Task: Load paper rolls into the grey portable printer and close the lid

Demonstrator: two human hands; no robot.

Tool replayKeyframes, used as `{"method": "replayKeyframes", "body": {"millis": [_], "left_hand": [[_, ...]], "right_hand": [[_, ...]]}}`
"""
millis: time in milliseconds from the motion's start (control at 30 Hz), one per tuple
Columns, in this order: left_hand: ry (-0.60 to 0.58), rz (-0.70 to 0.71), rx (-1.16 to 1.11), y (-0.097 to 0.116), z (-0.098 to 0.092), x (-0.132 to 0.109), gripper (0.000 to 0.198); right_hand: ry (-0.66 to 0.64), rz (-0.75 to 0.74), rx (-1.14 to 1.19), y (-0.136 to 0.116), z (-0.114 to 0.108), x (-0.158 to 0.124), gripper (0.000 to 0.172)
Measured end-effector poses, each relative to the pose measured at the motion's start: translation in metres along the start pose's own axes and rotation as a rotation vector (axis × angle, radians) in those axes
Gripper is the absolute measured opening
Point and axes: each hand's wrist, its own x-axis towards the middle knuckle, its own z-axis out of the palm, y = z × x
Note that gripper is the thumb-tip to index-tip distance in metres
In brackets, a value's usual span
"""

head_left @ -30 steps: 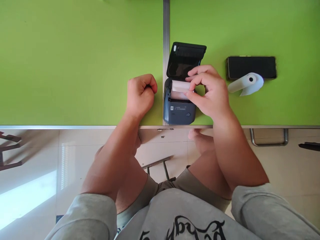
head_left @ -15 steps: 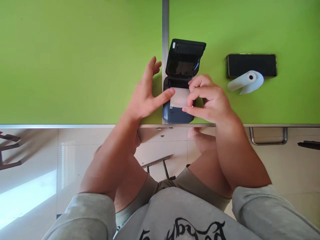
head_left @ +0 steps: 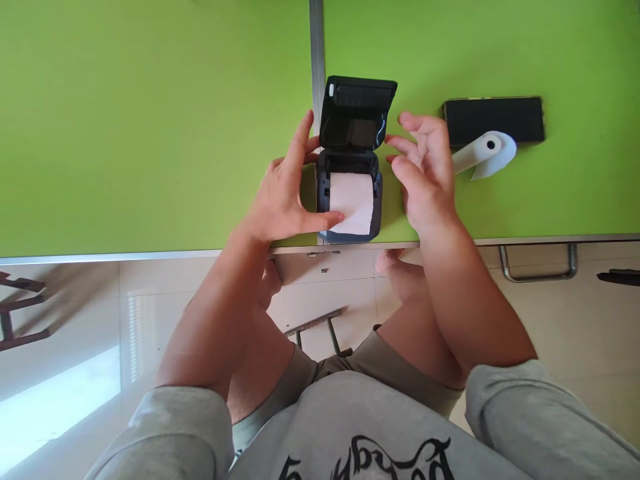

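Observation:
A small dark label printer lies near the table's front edge with its black lid raised. White paper lies in the printer and over its front part. My left hand is spread at the printer's left side, its thumb resting on the paper and its other fingers beside the body and hinge. To the right of the printer, my right hand is apart from it, fingers loosely bent and spread, holding nothing.
Right of my right hand, a black phone lies on the green table. A white paper roll with a loose end lies against it. A metal strip divides the tabletop.
My right hand has let go of the paper and moved off to the right. The paper now lies flatter and further forward. My left thumb has shifted down over it.

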Motion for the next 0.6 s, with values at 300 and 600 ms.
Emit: {"method": "replayKeyframes", "body": {"millis": [300,600], "left_hand": [[-0.053,0.048,-0.058,0.013,-0.003,0.000,0.102],[-0.006,0.024,0.076,0.019,0.000,0.000,0.073]], "right_hand": [[-0.160,0.037,-0.023,-0.003,-0.001,-0.004,0.046],[-0.187,0.061,-0.151,-0.016,0.009,-0.003,0.049]]}}
